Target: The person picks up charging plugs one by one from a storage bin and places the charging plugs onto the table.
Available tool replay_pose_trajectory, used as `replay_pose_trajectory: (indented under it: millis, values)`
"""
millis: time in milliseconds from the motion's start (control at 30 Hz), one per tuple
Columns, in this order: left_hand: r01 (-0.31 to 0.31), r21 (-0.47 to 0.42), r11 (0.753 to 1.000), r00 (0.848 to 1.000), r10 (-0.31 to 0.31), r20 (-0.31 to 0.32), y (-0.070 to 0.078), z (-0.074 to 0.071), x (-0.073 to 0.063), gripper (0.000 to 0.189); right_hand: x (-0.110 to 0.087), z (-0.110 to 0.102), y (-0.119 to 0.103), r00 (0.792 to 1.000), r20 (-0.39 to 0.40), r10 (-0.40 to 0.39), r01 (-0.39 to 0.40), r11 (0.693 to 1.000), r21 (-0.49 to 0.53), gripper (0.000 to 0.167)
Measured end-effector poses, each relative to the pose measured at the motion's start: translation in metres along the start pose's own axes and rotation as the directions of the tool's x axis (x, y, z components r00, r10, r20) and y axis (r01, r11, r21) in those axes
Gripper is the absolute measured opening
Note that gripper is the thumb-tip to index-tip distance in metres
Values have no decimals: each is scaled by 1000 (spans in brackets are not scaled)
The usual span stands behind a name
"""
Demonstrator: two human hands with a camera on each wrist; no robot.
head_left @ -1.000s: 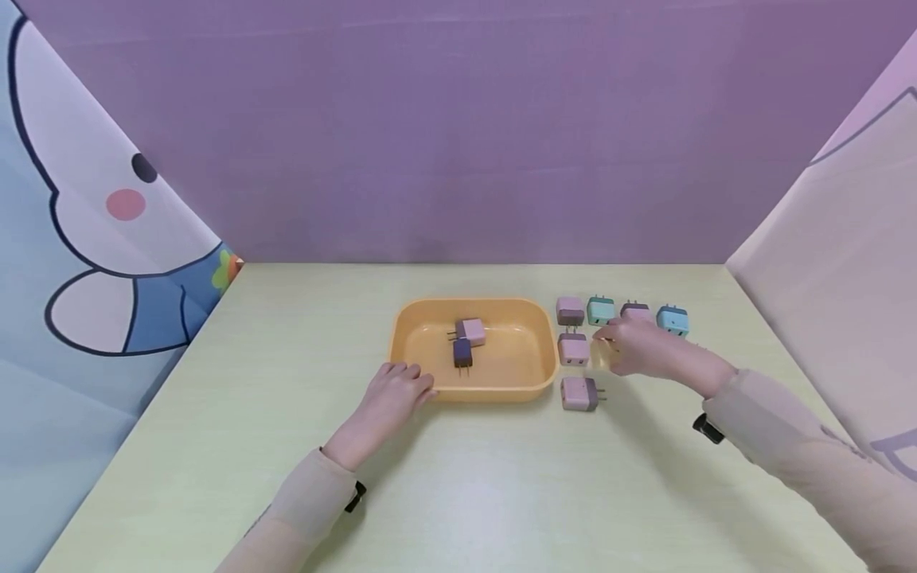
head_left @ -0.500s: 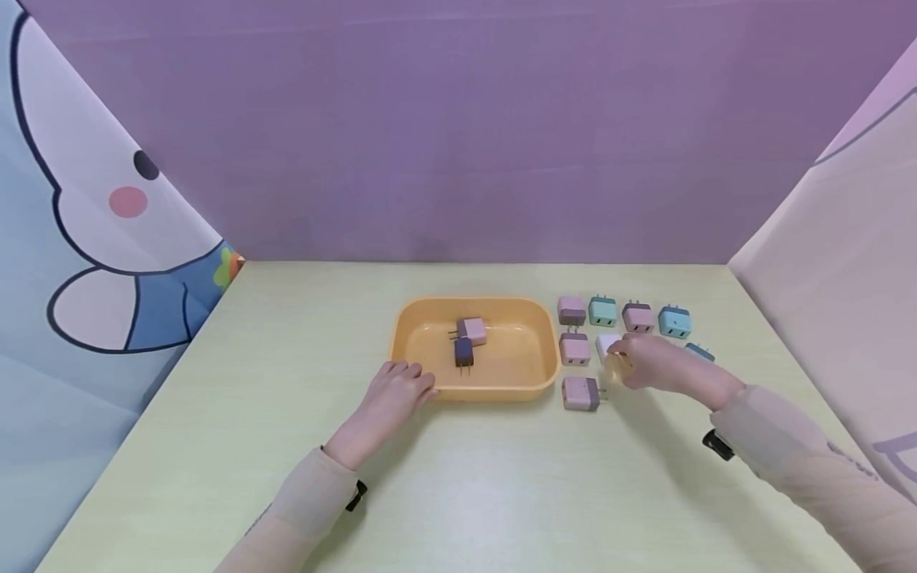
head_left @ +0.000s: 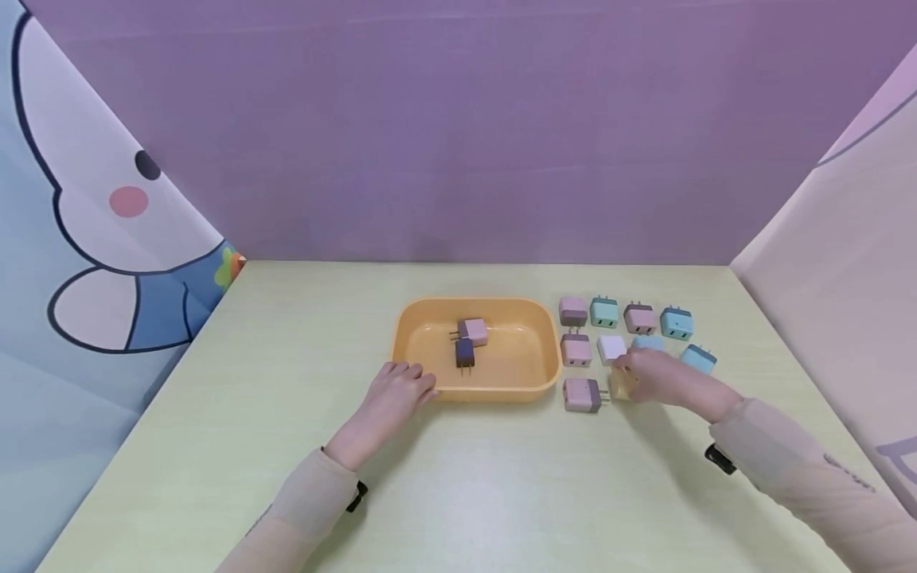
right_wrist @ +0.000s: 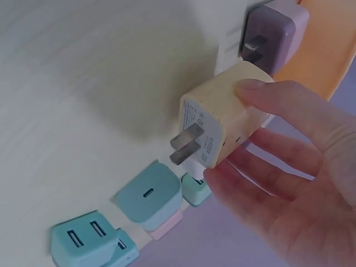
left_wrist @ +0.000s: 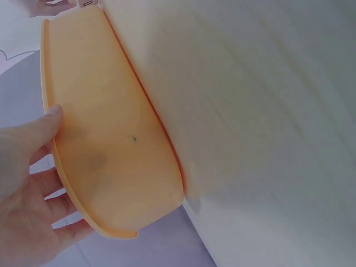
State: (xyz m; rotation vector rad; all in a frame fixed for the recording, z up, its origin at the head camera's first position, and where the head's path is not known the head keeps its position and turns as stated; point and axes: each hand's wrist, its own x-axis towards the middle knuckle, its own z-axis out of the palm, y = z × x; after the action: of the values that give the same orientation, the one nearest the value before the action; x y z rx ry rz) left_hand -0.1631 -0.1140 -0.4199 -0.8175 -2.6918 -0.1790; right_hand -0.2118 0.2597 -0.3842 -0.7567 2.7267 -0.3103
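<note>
My right hand [head_left: 655,376] pinches a pale yellow USB wall charger [right_wrist: 225,105] between thumb and fingers. Its two metal prongs [right_wrist: 186,143] point away from the palm in the right wrist view. On the table close by are a white charger [head_left: 611,348] and a blue one [head_left: 648,342], the latter partly covered by my hand. My left hand [head_left: 392,395] grips the near left rim of an orange plastic tray [left_wrist: 111,117], thumb on the outer wall and fingers over the edge. A pink charger [head_left: 476,331] and a dark navy charger [head_left: 464,352] lie inside the tray.
Pink-and-purple chargers [head_left: 575,350] line the tray's right side, one [head_left: 581,395] with prongs pointing right. Farther back sit a mint charger [head_left: 604,312], a pink one [head_left: 640,318] and a blue one [head_left: 677,323]. Another blue charger [head_left: 698,358] is at far right. A purple backdrop [head_left: 458,135] stands behind.
My right hand has moved nearer and slightly right with the yellow charger, uncovering the white charger and blue ones. The left hand stays on the tray rim.
</note>
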Motion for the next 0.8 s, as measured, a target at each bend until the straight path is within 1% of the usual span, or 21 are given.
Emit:
replay_pose_trajectory:
  millis: [233, 333, 533, 800]
  values:
    - [0, 3, 1000, 1000, 0, 1, 1, -1, 0, 14, -2, 6, 1, 1000, 20, 8, -9, 999, 40, 44]
    - [-1, -2, 1000, 1000, 1, 3, 0, -1, 0, 13, -1, 8, 3, 1000, 20, 5, -6, 999, 53, 41]
    - [-2, -2, 1000, 1000, 2, 1, 0, 0, 0, 13, -1, 11, 3, 1000, 12, -4, 3, 999, 34, 36]
    - [-3, 2, 1000, 1000, 4, -5, 0, 0, -1, 14, 2, 13, 4, 999, 32, 20, -21, 999, 26, 39]
